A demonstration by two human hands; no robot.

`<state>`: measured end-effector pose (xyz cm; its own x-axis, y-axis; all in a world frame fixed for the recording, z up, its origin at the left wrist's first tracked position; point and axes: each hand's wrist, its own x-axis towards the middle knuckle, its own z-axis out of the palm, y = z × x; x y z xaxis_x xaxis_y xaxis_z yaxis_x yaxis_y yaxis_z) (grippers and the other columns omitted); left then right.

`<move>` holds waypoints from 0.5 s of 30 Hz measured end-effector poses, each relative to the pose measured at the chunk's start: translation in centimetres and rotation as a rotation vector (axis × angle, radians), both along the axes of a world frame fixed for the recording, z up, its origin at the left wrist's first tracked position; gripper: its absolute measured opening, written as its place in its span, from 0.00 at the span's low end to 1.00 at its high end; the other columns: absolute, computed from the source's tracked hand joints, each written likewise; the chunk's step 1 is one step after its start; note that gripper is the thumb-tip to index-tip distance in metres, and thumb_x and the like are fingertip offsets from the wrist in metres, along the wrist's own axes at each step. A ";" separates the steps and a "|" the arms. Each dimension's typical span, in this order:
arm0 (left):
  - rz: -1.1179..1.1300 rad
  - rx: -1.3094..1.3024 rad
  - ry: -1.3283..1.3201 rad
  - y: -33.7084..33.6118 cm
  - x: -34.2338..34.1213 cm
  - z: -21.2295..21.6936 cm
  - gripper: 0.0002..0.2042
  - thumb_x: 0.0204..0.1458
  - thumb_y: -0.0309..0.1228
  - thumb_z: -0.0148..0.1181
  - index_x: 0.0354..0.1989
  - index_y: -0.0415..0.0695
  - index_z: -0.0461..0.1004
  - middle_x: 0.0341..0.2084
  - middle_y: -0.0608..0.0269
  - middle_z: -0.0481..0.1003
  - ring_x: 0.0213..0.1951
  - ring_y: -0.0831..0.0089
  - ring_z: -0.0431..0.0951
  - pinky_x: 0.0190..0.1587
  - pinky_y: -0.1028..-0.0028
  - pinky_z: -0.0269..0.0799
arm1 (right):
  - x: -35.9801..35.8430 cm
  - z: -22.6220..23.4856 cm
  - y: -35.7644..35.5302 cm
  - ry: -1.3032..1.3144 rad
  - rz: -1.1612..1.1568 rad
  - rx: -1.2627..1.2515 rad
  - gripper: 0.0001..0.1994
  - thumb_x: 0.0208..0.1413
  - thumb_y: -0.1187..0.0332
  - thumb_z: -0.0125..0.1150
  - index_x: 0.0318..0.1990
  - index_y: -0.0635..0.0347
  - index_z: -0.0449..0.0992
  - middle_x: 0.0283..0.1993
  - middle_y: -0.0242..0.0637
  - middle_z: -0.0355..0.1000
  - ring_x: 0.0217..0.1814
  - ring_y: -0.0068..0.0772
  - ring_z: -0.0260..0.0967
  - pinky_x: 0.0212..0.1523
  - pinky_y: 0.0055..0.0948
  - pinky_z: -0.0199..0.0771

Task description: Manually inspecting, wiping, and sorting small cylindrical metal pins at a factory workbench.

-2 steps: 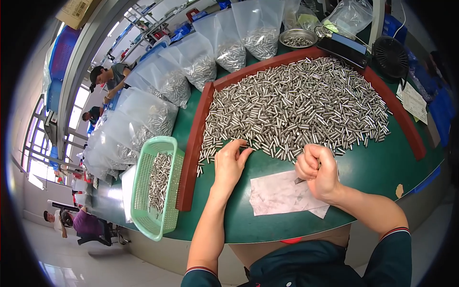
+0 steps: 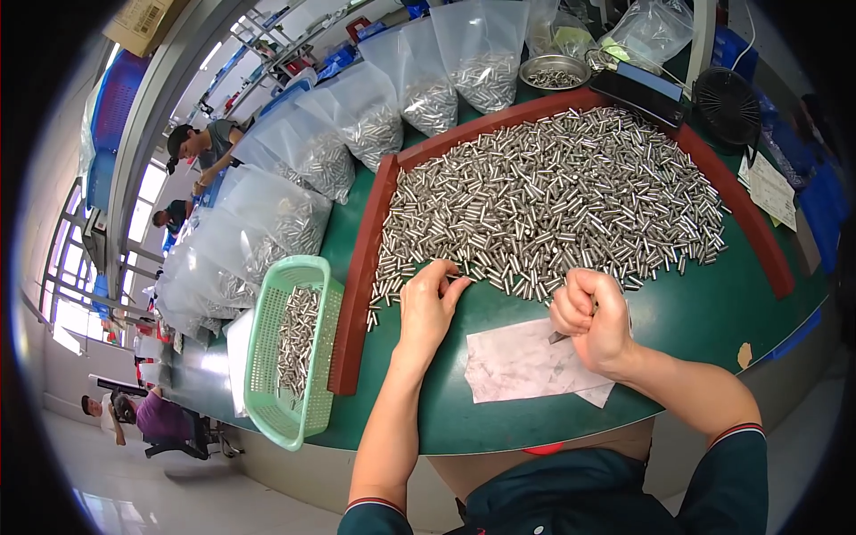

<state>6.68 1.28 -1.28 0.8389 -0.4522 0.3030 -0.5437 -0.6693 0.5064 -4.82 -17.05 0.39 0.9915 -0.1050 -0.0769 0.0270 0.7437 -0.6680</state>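
Note:
A broad heap of small shiny metal pins [image 2: 553, 196] covers the green table. At its near left edge is my left hand [image 2: 428, 308], thumb and forefinger drawn together against the outermost pins; what lies between the fingertips is too small to make out. Closer to the heap's near right edge, my right hand [image 2: 591, 319] is curled into a fist above a smudged pale pink sheet of paper or cloth [image 2: 508, 366]. A small dark grey tip [image 2: 558, 338] shows just below its curled fingers. The fist hides whatever it encloses.
Dark red rails [image 2: 364, 276] border the heap. Left of them stands a green plastic basket [image 2: 255, 392] with more pins. Clear bags of pins [image 2: 370, 129] line the far left; a steel bowl [image 2: 555, 61], a dark device [image 2: 640, 96] and a black fan [image 2: 728, 107] stand behind.

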 end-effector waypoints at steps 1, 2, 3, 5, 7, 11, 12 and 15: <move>-0.003 -0.002 0.010 0.0 0.1 0.1 0.09 0.37 0.26 0.62 0.27 0.38 0.70 0.12 0.58 0.65 0.15 0.65 0.65 0.20 0.69 0.61 | 0.0 0.0 0.0 0.010 0.000 0.002 0.16 0.49 0.68 0.36 0.11 0.54 0.49 0.08 0.26 0.44 0.11 0.17 0.34 0.13 0.21 0.36; -0.005 -0.003 0.020 0.0 0.1 0.2 0.08 0.37 0.25 0.61 0.26 0.38 0.69 0.13 0.58 0.66 0.16 0.64 0.66 0.21 0.69 0.62 | 0.0 0.0 0.0 0.010 -0.002 0.002 0.16 0.49 0.68 0.36 0.11 0.54 0.49 0.08 0.26 0.44 0.11 0.17 0.34 0.13 0.21 0.36; -0.006 -0.003 0.020 0.0 0.1 0.3 0.08 0.37 0.25 0.61 0.26 0.38 0.69 0.13 0.58 0.66 0.16 0.64 0.66 0.21 0.69 0.62 | 0.0 0.0 0.0 0.012 -0.005 0.006 0.16 0.49 0.68 0.36 0.11 0.54 0.49 0.08 0.26 0.44 0.11 0.17 0.34 0.13 0.21 0.35; -0.029 0.024 0.020 -0.1 0.1 0.4 0.08 0.38 0.24 0.61 0.26 0.37 0.69 0.15 0.56 0.67 0.18 0.62 0.67 0.22 0.68 0.63 | 0.0 0.0 -0.1 0.015 -0.007 0.009 0.15 0.49 0.68 0.36 0.11 0.54 0.49 0.08 0.26 0.44 0.11 0.17 0.34 0.13 0.21 0.35; -0.039 0.029 0.011 -0.1 0.1 0.4 0.08 0.38 0.24 0.61 0.26 0.37 0.68 0.16 0.56 0.67 0.18 0.62 0.68 0.23 0.68 0.63 | 0.0 0.1 -0.1 0.018 -0.011 0.014 0.15 0.49 0.68 0.36 0.11 0.54 0.49 0.08 0.26 0.44 0.11 0.17 0.34 0.12 0.21 0.35; -0.051 0.024 0.049 0.2 -0.3 0.6 0.08 0.39 0.24 0.60 0.27 0.37 0.68 0.18 0.55 0.68 0.20 0.61 0.68 0.23 0.67 0.64 | 0.0 -0.2 -0.2 0.012 -0.012 0.021 0.15 0.49 0.68 0.36 0.11 0.54 0.49 0.08 0.26 0.44 0.10 0.17 0.34 0.12 0.21 0.35; -0.057 0.033 0.045 0.1 -0.5 0.8 0.08 0.39 0.24 0.60 0.27 0.37 0.68 0.17 0.55 0.67 0.19 0.61 0.68 0.23 0.67 0.64 | 0.1 -0.2 -0.2 0.014 -0.012 0.024 0.15 0.49 0.68 0.36 0.11 0.54 0.49 0.08 0.26 0.44 0.10 0.17 0.34 0.12 0.20 0.35; -0.064 0.070 -0.002 0.3 -0.3 0.8 0.07 0.39 0.24 0.60 0.25 0.37 0.68 0.14 0.59 0.68 0.17 0.67 0.67 0.22 0.72 0.63 | 0.0 0.0 -0.1 0.017 -0.008 0.028 0.15 0.49 0.68 0.36 0.11 0.54 0.49 0.08 0.26 0.44 0.10 0.17 0.34 0.12 0.20 0.35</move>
